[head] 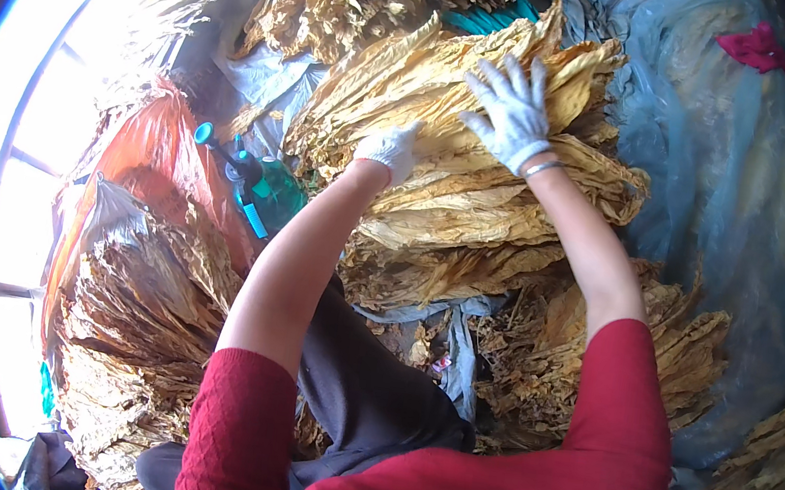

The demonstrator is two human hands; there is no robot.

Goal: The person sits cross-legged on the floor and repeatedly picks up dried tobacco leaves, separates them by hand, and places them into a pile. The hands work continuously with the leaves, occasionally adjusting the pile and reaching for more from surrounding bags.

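Note:
A large heap of dried yellow-brown leaves (pixel 472 203), resembling cured tobacco, lies before me with its leaves laid roughly side by side. My right hand (pixel 514 112), in a white knit glove, rests palm down on the heap's upper right part, fingers spread and holding nothing. At the heap's left side is my left hand (pixel 388 151), also gloved. Its fingers point into the leaves and are partly hidden, so whether they pinch a leaf cannot be told.
A green spray bottle (pixel 277 185) with a blue nozzle lies left of the heap. Beside it stands an orange plastic bag (pixel 162 133). More leaf bundles (pixel 139 308) lie at left, with another leaf pile (pixel 342 8) beyond. Translucent plastic sheeting (pixel 724 214) covers the right side.

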